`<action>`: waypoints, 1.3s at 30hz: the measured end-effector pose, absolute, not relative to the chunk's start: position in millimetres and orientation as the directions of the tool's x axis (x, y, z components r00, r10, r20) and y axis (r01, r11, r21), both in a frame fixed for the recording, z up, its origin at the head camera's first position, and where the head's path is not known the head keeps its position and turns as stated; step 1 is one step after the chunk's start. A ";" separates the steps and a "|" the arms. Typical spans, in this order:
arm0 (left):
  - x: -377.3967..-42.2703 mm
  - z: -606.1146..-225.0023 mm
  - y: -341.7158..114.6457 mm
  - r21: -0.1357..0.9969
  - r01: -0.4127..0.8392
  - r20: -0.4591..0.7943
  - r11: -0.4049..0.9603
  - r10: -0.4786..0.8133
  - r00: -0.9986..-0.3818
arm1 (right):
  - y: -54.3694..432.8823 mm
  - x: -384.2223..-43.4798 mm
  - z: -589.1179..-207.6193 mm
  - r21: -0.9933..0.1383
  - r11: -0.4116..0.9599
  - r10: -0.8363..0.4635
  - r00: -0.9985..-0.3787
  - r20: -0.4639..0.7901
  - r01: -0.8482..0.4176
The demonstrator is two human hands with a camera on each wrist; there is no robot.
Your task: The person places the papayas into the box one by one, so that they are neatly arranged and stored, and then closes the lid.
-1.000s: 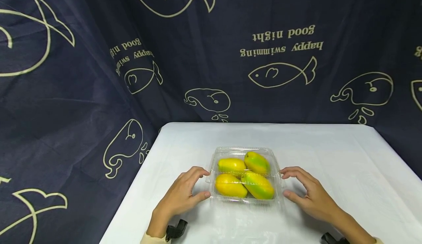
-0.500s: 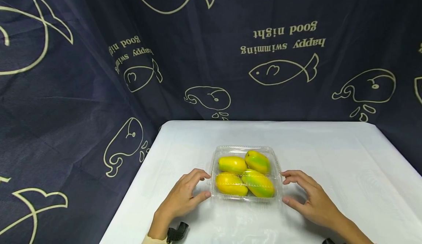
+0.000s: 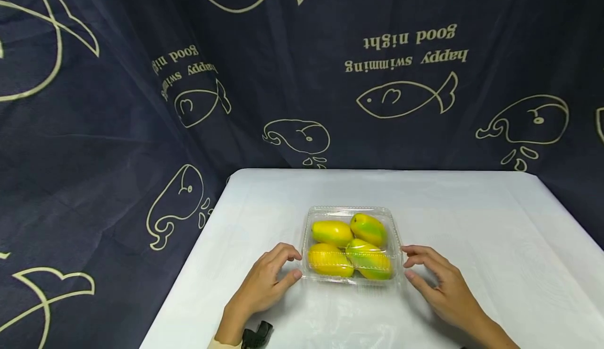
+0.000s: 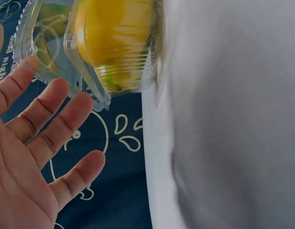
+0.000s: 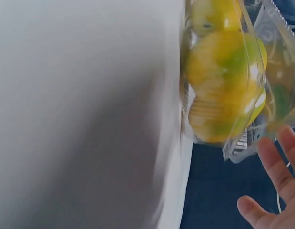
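Observation:
A clear plastic clamshell box (image 3: 351, 280) sits on the white table, holding several yellow-green mangoes (image 3: 332, 232). Its lid (image 5: 280, 71) is tilted up off the base along the near side, leaving a gap seen in both wrist views. My left hand (image 3: 264, 281) is at the box's left side, fingertips at the lid's edge and thumb near the front corner. Opposite it, my right hand (image 3: 443, 286) has its fingertips at the right edge of the lid. In the left wrist view the left fingers (image 4: 52, 102) are spread and nearly straight.
White cloth covers the table (image 3: 472, 213). Behind and to the left hangs a dark blue curtain (image 3: 302, 76) printed with fish and whales. A black wrist mount (image 3: 257, 335) shows at the left wrist.
The lid's near edge has come down toward the base. Both hands keep their places beside the box, and the head view has tilted down slightly.

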State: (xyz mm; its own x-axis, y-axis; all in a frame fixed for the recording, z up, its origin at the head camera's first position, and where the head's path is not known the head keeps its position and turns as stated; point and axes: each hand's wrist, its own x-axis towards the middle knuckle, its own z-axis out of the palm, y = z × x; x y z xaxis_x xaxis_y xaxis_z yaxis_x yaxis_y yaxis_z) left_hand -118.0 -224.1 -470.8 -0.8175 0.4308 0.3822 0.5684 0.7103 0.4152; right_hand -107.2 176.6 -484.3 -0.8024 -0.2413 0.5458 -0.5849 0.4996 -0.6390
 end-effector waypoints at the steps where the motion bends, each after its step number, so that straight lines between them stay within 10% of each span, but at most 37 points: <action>1: -118.0 -471.6 -224.0 0.415 0.566 0.383 0.712 0.428 -0.819 | 175.3 -106.6 -485.0 -0.649 0.500 -0.226 -0.809 0.542 -0.574; 39: -124.4 -485.0 -219.3 0.501 0.508 0.340 0.701 0.380 -0.860 | 148.0 -90.5 -487.5 -0.723 0.633 0.004 -0.933 0.360 -0.276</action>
State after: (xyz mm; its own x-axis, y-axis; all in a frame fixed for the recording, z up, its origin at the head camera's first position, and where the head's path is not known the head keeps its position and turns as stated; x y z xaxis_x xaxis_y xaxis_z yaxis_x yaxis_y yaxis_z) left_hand -124.4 -219.3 -485.0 -0.8601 0.3801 0.3401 0.5078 0.7011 0.5005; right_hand -90.5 148.0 -487.5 -0.9329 0.0040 0.3601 -0.2763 0.6335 -0.7228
